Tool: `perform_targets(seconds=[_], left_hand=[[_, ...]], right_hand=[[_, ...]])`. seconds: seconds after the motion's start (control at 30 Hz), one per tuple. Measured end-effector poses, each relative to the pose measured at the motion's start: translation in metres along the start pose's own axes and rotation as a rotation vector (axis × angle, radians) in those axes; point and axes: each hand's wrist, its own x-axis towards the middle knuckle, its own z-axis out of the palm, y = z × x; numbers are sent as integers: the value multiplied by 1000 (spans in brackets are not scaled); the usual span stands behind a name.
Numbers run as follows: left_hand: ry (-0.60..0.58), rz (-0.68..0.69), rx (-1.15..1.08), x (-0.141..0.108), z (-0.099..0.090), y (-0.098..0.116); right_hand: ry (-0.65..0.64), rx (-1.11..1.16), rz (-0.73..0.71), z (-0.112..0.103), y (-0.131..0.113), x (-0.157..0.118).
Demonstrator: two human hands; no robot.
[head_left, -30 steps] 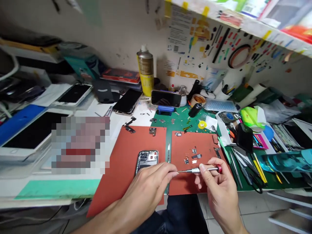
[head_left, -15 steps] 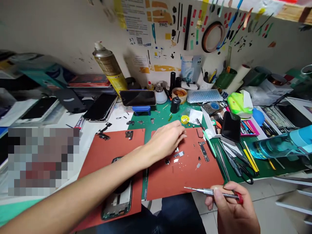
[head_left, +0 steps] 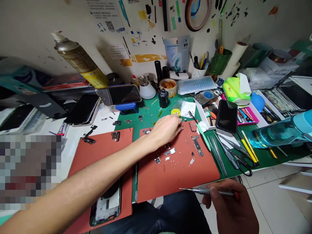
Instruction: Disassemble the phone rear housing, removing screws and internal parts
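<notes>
My left hand (head_left: 169, 129) is over the upper part of the right red mat (head_left: 156, 185), beside a yellow round tub (head_left: 175, 112). Its fingers are curled together and point down; whatever they hold, if anything, is hidden. In my right hand (head_left: 230, 203), at the mat's front edge, is a small precision screwdriver (head_left: 202, 191) with its tip to the left. Phone parts (head_left: 170, 151), a narrow circuit board (head_left: 197, 146) and a SIM pin (head_left: 191, 162) lie on that mat. An opened phone housing (head_left: 107, 208) on the left mat (head_left: 83, 162) is partly covered by my left forearm.
Tweezers (head_left: 218, 154), scissors (head_left: 245, 165) and yellow-handled tools (head_left: 248, 148) lie right of the mats, near a blue water bottle (head_left: 275, 133). Behind stand a black bottle (head_left: 163, 98), a phone (head_left: 119, 95) on a blue stand and a spray can (head_left: 79, 60).
The view has turned, so the bench appears shifted left. My left hand stays near the yellow tub with its fingers curled; my right hand keeps hold of the screwdriver.
</notes>
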Motion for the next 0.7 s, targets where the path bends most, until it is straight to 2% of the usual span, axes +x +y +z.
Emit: perform_targets(seconds=[0.4,0.6,0.7], left_hand=[[-11,-17,-13,2,-5,0],[17,16,-23,0,-6,-6],[36,38,-25,-5,-13,-8]], right_hand=[[8,-12,-38,-8,-1,4],[50,-7,5,-8,-1,3],[54,16,14,-8,0,2]])
